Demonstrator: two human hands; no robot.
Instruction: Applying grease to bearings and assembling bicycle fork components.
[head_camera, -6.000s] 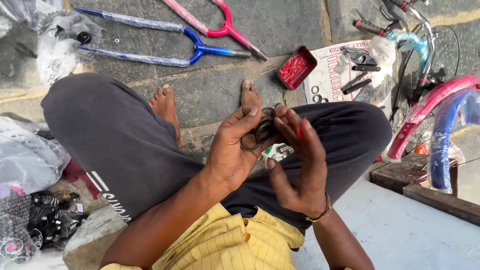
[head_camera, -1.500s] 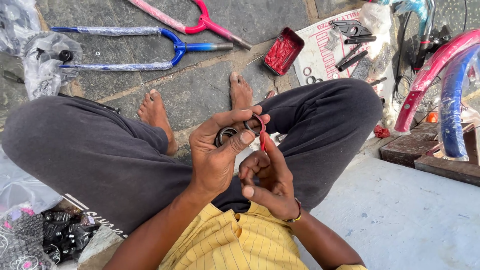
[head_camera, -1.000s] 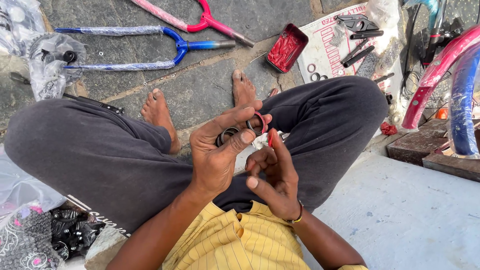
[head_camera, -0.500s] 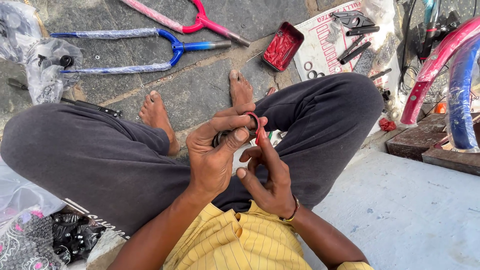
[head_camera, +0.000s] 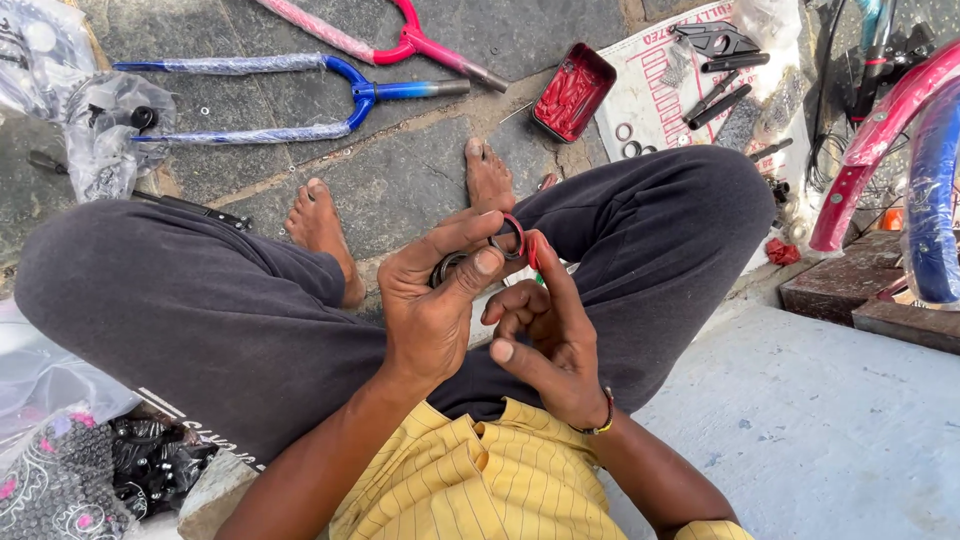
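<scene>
Your left hand (head_camera: 430, 315) pinches the small dark metal bearing rings (head_camera: 470, 262) between thumb and fingers, above your lap. Your right hand (head_camera: 545, 335), fingers curled, touches them with a red-smeared fingertip. Judge the rings rigid, light, grease-slippery; grip their outer rims. Beyond them, past your feet, lies the red grease tin (head_camera: 572, 92).

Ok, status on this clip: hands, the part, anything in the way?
Left hand pinching small dark metal rings. Right hand touching them with a red-smeared fingertip. Open red grease tin on the stone floor beyond the feet; nothing obstructing.
</scene>
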